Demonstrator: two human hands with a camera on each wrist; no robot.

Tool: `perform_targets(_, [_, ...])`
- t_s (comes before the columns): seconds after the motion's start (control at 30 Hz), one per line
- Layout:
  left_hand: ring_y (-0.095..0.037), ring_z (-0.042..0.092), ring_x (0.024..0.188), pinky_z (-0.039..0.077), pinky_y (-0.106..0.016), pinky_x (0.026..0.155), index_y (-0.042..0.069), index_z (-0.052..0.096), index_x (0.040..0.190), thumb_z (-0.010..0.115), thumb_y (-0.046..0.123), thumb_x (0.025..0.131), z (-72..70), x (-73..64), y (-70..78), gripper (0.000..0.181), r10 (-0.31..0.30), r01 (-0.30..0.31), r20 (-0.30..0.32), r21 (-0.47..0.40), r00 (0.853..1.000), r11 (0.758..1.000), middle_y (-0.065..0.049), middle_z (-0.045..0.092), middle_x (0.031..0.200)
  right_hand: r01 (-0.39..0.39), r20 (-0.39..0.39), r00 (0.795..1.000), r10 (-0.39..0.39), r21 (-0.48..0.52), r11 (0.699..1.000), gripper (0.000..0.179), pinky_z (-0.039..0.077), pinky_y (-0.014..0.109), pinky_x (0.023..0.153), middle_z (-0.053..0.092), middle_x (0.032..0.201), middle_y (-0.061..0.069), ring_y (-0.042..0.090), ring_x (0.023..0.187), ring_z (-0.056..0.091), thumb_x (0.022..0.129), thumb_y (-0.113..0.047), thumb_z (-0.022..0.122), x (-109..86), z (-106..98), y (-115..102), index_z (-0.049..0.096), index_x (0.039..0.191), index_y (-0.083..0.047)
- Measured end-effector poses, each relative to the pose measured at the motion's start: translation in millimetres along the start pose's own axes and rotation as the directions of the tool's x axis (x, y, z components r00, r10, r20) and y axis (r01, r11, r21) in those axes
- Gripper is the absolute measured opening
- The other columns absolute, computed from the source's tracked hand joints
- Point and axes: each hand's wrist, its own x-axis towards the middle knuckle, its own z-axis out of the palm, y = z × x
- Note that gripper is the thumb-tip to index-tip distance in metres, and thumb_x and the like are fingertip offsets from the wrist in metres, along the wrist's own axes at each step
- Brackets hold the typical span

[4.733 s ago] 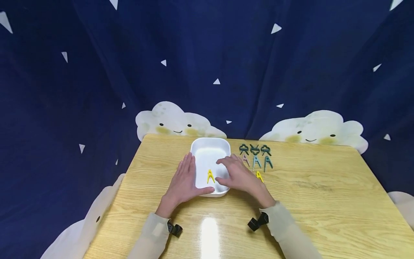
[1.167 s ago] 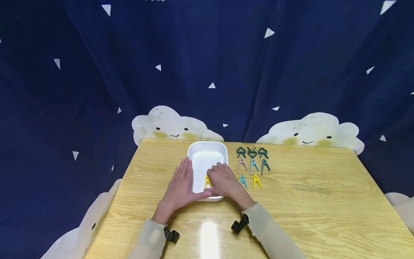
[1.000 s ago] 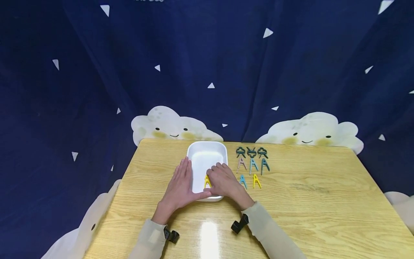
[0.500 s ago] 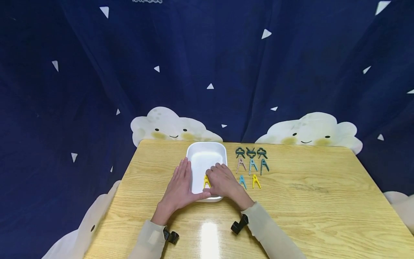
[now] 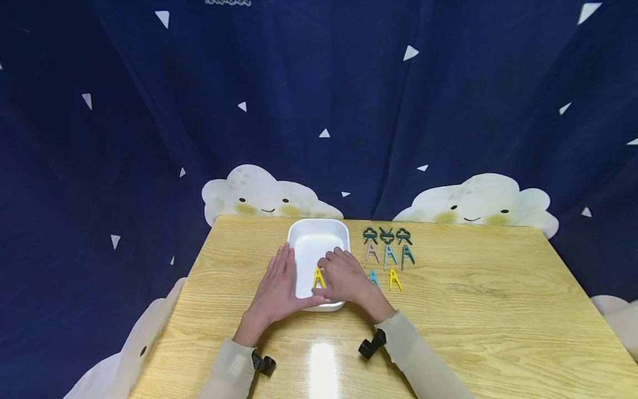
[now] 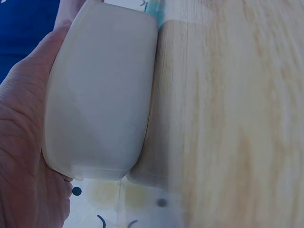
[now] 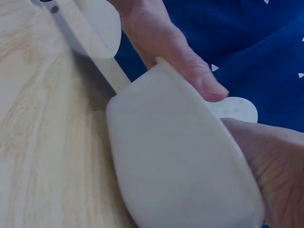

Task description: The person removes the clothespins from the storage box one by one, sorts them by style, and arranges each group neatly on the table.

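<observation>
My left hand (image 5: 276, 289) lies along the left side of a white plastic tray (image 5: 319, 225), fingers straight, thumb stretched over its front rim. The tray's outer wall (image 6: 102, 90) rises beside that palm in the left wrist view. A yellow clothespin (image 5: 318, 276) lies inside the tray, near the front. My right hand (image 5: 344, 279) reaches in over the right rim with curled fingers, its thumb tip right at the clothespin's lower legs. I cannot tell whether the right fingers grip it; their undersides are hidden, and in the right wrist view the tray wall (image 7: 175, 156) covers them.
Right of the tray, small clips lie in rows on the wooden table (image 5: 488, 310): dark green clips (image 5: 387, 236) at the back, then a pink clothespin (image 5: 371, 254), a light blue one (image 5: 390, 255) and a teal one (image 5: 407, 257). Nearer are a blue one (image 5: 374, 279) and another yellow one (image 5: 395, 280).
Since the oldest frame my right hand has moved left and curled its fingers beside the yellow clothespin, uncovering the blue one on the table. Lately the right thumb shifted slightly; the left hand stayed.
</observation>
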Motion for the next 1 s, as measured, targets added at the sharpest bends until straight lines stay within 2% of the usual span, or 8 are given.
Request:
perform_targets(0.27, [-0.027, -0.001, 0.162, 0.011, -0.046, 0.131, -0.007, 0.011, 0.164, 0.054, 0.096, 0.074, -2.5, 2.2, 0.4, 0.143, 0.022, -0.022, -0.033, 0.002, 0.999, 1.0, -0.021, 0.004, 0.174, 0.002, -0.071, 0.997, 0.0, 0.027, 1.0, 0.062, 0.051, 0.038, 0.093, 0.069, 0.104, 0.002, 0.022, 0.096, 0.054, 0.08, -0.061, 0.077, -2.1, -15.5, 2.0, 0.075, 0.117, -0.011])
perform_targets(0.43, [-0.031, 0.002, 0.162, 0.011, -0.047, 0.131, -0.006, 0.01, 0.164, 0.052, 0.098, 0.073, -2.3, 1.4, 0.9, 0.144, 0.009, -0.009, -0.011, -0.009, 1.0, 1.0, -0.019, 0.001, 0.174, -0.006, -0.082, 0.997, 0.01, 0.051, 0.999, 0.061, 0.051, 0.041, 0.097, 0.069, 0.103, 0.004, 0.023, 0.095, 0.054, 0.078, -0.059, 0.078, -9.6, -26.6, 4.0, 0.075, 0.116, -0.01])
perform_targets(0.67, [-0.033, 0.004, 0.162, 0.011, -0.048, 0.131, -0.006, 0.009, 0.164, 0.052, 0.097, 0.074, -1.9, 3.6, 0.5, 0.144, 0.007, -0.007, 0.0, 0.002, 1.0, 1.0, -0.022, 0.003, 0.174, -0.05, -0.133, 0.989, 0.058, 0.063, 0.997, 0.058, 0.052, 0.043, 0.085, 0.068, 0.1, 0.002, 0.024, 0.093, 0.054, 0.075, -0.054, 0.081, -28.2, -40.3, 18.8, 0.075, 0.113, -0.011])
perform_targets(0.8, [-0.033, 0.004, 0.162, 0.012, -0.049, 0.131, -0.006, 0.01, 0.164, 0.054, 0.097, 0.074, -3.2, 3.9, 1.0, 0.144, 0.001, -0.001, 0.001, -0.01, 1.0, 1.0, -0.021, 0.003, 0.174, -0.04, -0.141, 0.989, 0.051, 0.08, 0.996, 0.058, 0.05, 0.043, 0.094, 0.066, 0.095, 0.002, 0.023, 0.091, 0.053, 0.076, -0.052, 0.081, -38.0, -45.0, 27.6, 0.075, 0.113, -0.008])
perform_targets(0.87, [-0.033, 0.004, 0.162, 0.012, -0.049, 0.131, -0.006, 0.009, 0.164, 0.054, 0.097, 0.073, -2.7, 3.3, 1.2, 0.145, -0.004, 0.004, 0.005, -0.015, 1.0, 1.0, -0.021, 0.002, 0.174, -0.034, -0.148, 0.988, 0.045, 0.079, 0.996, 0.059, 0.05, 0.041, 0.093, 0.066, 0.094, 0.002, 0.023, 0.09, 0.052, 0.076, -0.052, 0.082, -42.9, -46.3, 31.9, 0.075, 0.113, -0.008])
perform_targets(1.0, [-0.031, 0.002, 0.162, 0.01, -0.047, 0.131, -0.004, 0.008, 0.165, 0.051, 0.099, 0.072, -1.0, 1.3, 0.8, 0.146, -0.016, 0.016, 0.013, -0.017, 1.0, 1.0, -0.02, 0.001, 0.175, -0.038, -0.169, 0.984, 0.05, 0.073, 0.997, 0.06, 0.052, 0.045, 0.099, 0.07, 0.101, 0.005, 0.025, 0.095, 0.056, 0.075, -0.053, 0.084, -52.4, -47.9, 39.5, 0.075, 0.113, -0.007])
